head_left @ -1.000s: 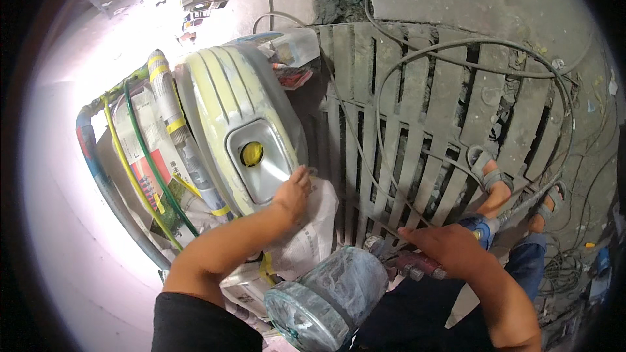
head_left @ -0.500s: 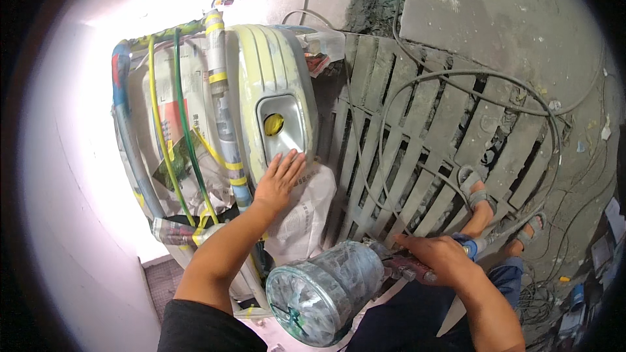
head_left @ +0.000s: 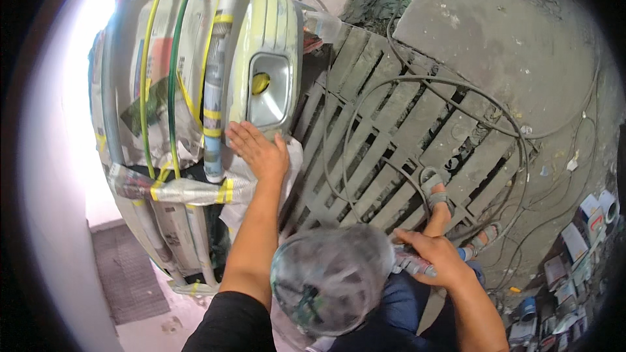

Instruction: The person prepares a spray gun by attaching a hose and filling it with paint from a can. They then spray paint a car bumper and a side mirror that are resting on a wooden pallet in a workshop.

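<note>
My left hand [head_left: 262,154] lies with fingers stretched out on the pale yellow, sanded-looking panel [head_left: 264,19] of a vehicle front. It is just below a grey headlight recess [head_left: 272,94] with a yellow-lined round hole. My right hand [head_left: 440,259] is wrapped round a spray gun [head_left: 411,262] low in front of me. The gun's big clear paint cup [head_left: 329,277], smeared grey with green stains, tilts toward the lower left and is slightly blurred. Most of the gun's handle is hidden by my fingers.
Left of the panel, pipes and newspaper masking [head_left: 176,189] are bound with yellow tape. A slatted floor grate [head_left: 391,137] carries a looping hose [head_left: 450,78]. My sandalled feet [head_left: 435,186] rest at its edge. Assorted clutter [head_left: 567,274] lies at the lower right.
My left hand has slid from the recess's lower right edge toward the panel's left side, fingers now pointing up left. The view has shifted. The spray gun stays in my right hand.
</note>
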Motion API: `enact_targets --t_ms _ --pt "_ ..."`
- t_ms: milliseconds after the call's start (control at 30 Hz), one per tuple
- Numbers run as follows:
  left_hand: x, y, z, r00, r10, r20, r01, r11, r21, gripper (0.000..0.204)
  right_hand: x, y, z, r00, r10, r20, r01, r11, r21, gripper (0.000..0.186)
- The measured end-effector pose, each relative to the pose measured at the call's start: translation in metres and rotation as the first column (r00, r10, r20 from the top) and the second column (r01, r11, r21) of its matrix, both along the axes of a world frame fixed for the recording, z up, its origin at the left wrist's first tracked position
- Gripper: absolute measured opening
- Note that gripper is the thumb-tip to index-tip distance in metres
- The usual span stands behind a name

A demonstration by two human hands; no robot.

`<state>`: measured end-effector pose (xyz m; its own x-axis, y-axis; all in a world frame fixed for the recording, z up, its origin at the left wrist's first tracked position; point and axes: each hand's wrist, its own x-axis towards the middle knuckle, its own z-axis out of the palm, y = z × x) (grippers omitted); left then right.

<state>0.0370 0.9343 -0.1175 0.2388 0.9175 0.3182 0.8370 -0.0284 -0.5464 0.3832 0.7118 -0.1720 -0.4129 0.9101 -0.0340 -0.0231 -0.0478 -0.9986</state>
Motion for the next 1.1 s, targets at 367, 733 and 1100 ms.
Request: enact_targets --t_ms 367,733,1100 --pt "0.007 -0.013 -0.052 -0.331 -0.073 0.941 -0.447 0.89 -0.088 0.067 0.043 -0.002 0.019 0.988 -0.031 0.152 0.061 0.978 -0.197 0.054" --pt "0.01 0.027 -0.091 0.154 0.061 0.986 -0.64 0.767 0.052 0.07 -0.041 0.056 -0.011 0.981 -0.185 -0.051 0.139 0.869 -0.476 0.018" --pt "-0.037 0.008 -0.129 0.183 -0.11 0.977 -0.343 0.924 0.168 0.062 -0.138 0.172 0.012 0.994 -0.098 -0.038 0.09 0.979 -0.185 0.042"
